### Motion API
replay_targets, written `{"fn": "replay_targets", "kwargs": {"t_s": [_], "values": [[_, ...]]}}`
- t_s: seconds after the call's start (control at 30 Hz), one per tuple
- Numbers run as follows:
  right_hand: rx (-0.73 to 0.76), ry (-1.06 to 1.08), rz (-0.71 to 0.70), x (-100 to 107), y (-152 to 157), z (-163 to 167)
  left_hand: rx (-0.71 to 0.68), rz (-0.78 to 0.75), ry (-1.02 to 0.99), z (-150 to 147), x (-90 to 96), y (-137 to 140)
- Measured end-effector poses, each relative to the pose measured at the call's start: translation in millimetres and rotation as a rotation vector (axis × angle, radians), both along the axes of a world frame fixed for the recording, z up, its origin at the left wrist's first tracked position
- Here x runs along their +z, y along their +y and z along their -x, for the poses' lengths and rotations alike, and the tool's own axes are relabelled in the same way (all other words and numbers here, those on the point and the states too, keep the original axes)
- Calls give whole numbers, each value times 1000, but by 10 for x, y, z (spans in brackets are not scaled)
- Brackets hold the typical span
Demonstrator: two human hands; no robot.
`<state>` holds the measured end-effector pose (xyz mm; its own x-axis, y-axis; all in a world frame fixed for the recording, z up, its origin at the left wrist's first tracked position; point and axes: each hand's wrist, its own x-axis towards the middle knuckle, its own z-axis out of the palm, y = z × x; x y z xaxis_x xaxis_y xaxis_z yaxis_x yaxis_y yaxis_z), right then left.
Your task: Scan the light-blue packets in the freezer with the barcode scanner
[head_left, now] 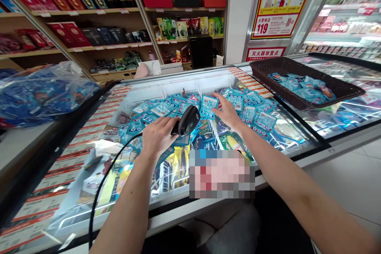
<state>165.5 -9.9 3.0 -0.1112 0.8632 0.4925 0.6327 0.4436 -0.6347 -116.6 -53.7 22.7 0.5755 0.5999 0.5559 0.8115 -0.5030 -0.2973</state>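
Note:
My left hand (159,135) is wrapped around the handle of a black barcode scanner (190,120), whose cable runs down past my forearm. The scanner's head points toward a blue snack packet (208,105) with a white printed label and barcode. At that packet's right edge, my right hand (228,112) has its thumb and fingers on it. Many similar blue packets (162,108) lie spread over the glass top of a chest freezer (89,196), around both hands. Part of the left fingers is hidden behind the scanner.
A brown woven basket (297,97) with several blue packets rests on the freezer at right. At left sits a clear plastic bag (44,93) of blue packages. Orange-and-white price labels (56,178) line the freezer's edge. Stocked shelves (119,45) stand behind it.

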Motion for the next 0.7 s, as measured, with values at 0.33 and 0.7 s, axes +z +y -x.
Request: {"fn": "replay_targets", "kwargs": {"t_s": [0.33,0.7], "values": [[-7,96,-3,88,-52,40,-38,11,2,-26,50,-30],[22,120,-57,43,-15,39,-14,50,-17,-45,45,-35]]}}
